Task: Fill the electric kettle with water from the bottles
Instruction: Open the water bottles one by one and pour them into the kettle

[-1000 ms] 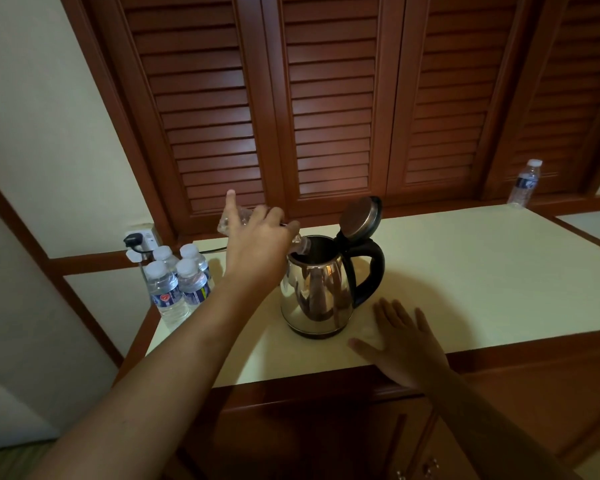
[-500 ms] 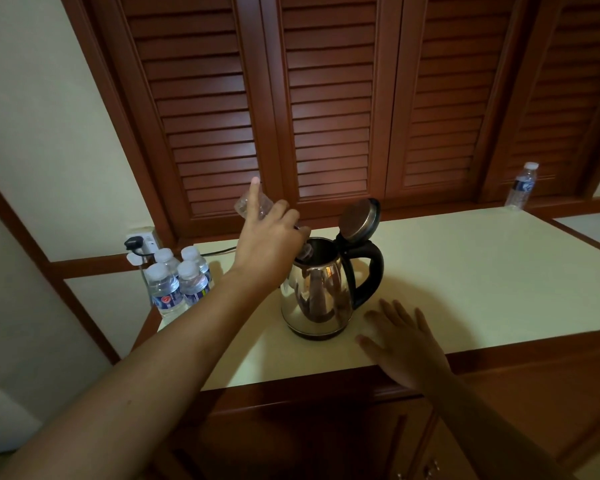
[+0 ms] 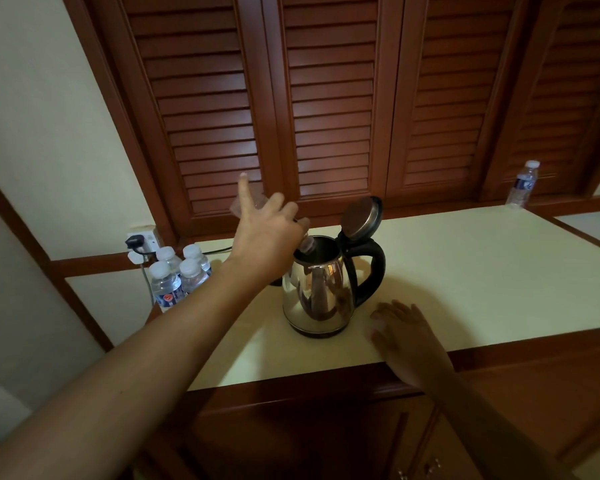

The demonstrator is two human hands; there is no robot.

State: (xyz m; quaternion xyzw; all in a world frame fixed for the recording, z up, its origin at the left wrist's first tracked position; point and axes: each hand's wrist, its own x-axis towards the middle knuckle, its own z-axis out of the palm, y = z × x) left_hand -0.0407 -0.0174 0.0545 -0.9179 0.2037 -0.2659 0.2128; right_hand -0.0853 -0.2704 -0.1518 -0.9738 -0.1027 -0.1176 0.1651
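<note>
A shiny steel electric kettle (image 3: 317, 292) with a black handle stands on the cream counter (image 3: 465, 271), its lid (image 3: 361, 218) flipped up. My left hand (image 3: 267, 233) grips a clear plastic bottle (image 3: 305, 244) tipped steeply, its neck pointing down into the kettle's mouth and its base raised behind my fingers. My index finger sticks up. Most of the bottle is hidden by the hand. My right hand (image 3: 406, 337) lies flat on the counter just right of the kettle, fingers spread, holding nothing.
Several capped water bottles (image 3: 174, 278) stand at the counter's left end beside a wall socket (image 3: 141, 242) with a plug and cable. One more bottle (image 3: 523, 184) stands at the far right. Brown louvred doors back the counter; a wooden cabinet sits below.
My left hand has raised the bottle's base higher, tipping it more steeply into the kettle. My right hand stays flat on the counter.
</note>
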